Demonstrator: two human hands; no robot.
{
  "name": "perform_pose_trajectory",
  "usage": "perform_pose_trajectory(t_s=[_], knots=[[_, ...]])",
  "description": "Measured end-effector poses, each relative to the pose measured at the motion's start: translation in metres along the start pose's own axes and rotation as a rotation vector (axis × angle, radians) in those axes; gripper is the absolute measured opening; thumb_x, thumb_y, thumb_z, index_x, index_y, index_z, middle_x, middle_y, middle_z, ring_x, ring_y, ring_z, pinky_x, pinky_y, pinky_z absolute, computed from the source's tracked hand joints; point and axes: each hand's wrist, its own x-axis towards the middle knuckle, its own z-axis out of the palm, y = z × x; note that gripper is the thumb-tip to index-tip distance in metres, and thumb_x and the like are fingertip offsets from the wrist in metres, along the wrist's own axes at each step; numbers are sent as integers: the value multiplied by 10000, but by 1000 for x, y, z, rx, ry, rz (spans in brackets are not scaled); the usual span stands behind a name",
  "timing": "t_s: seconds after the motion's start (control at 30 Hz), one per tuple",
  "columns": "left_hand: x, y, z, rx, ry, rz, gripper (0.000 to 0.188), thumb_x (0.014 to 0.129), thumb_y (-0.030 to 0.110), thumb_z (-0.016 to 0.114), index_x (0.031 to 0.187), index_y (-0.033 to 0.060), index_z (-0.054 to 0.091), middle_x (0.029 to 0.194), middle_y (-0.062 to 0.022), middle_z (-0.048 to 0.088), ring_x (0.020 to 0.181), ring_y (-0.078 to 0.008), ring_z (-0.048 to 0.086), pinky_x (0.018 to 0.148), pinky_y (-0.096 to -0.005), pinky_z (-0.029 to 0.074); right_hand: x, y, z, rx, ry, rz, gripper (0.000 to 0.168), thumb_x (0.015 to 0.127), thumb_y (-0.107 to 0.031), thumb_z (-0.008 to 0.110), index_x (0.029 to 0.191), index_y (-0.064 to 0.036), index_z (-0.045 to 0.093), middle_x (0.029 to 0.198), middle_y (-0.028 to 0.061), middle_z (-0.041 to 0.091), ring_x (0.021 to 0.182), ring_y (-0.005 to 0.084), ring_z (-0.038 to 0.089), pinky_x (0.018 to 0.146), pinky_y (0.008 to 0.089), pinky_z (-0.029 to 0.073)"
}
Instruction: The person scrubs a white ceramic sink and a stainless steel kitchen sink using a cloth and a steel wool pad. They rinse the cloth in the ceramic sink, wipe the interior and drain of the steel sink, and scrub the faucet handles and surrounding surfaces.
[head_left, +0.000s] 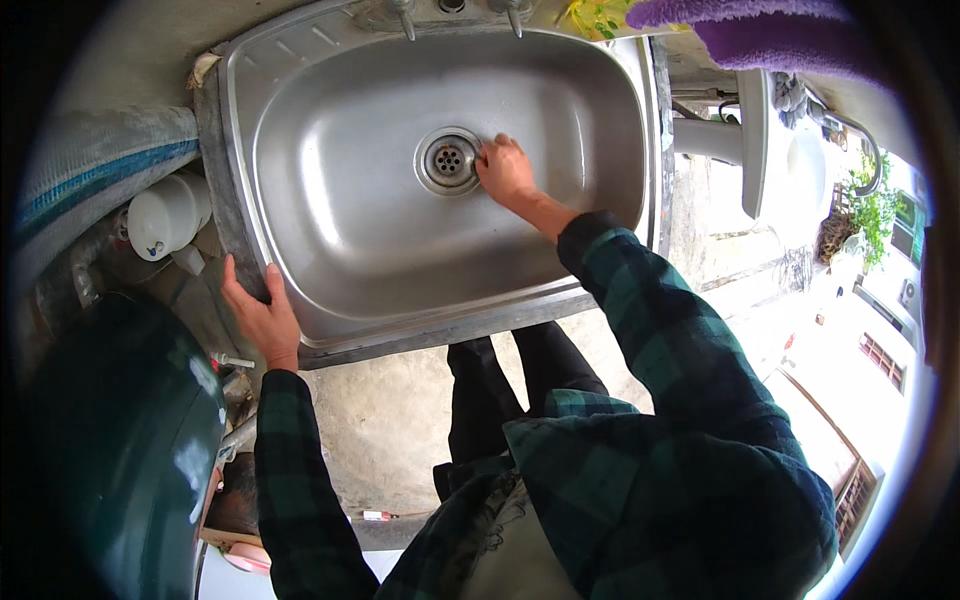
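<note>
A stainless steel sink (360, 247) lies before me, its round drain strainer (448, 160) near the middle of the basin. My right hand (506, 171) is down in the basin at the right edge of the drain, its fingers curled; whether something small is inside them cannot be seen. At the sink's front left corner, my left hand (266, 311) rests by the rim with thumb and fingers apart, holding nothing. Two metal taps (403, 16) stand at the far rim, partly cut off by the picture's edge.
A purple towel (780, 41) hangs at the upper right. To the left are a white plastic container (169, 217) and a large dark green rounded vessel (127, 450). A white basin (754, 142) stands beyond the sink's right side.
</note>
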Motion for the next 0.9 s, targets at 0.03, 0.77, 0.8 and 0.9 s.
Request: perform_pose_trajectory(t_s=[0.03, 0.77, 0.8, 0.9], knots=[[1, -1, 3, -4, 3, 18, 567, 881, 307, 609, 1336, 50, 389, 1296, -188, 443, 1165, -364, 468, 942, -415, 410, 9, -1, -3, 15, 76, -14, 141, 782, -126, 578, 854, -15, 626, 999, 154, 575, 999, 330, 544, 890, 422, 463], [4, -1, 1, 21, 20, 69, 560, 882, 314, 608, 1322, 32, 407, 1273, -201, 454, 1142, -365, 486, 925, -411, 418, 30, 9, -25, -739, 31, -983, 181, 769, -146, 613, 935, -91, 659, 1089, 36, 497, 1082, 201, 456, 895, 393, 404], [1, 0, 3, 6, 6, 60, 561, 880, 310, 611, 1321, 28, 408, 1272, -204, 455, 1143, -364, 484, 927, -411, 416, 35, 9, -30, -757, -73, -951, 198, 769, -139, 611, 947, -59, 646, 1068, 57, 508, 1020, 205, 490, 859, 357, 443], [0, 4, 1, -55, -1, 29, 561, 876, 289, 619, 1324, 28, 406, 1269, -204, 459, 1148, -369, 478, 935, -417, 407, 27, -18, 2, -707, -140, -612, 209, 771, -95, 615, 945, 20, 632, 1023, 116, 538, 935, 251, 558, 813, 345, 509]])
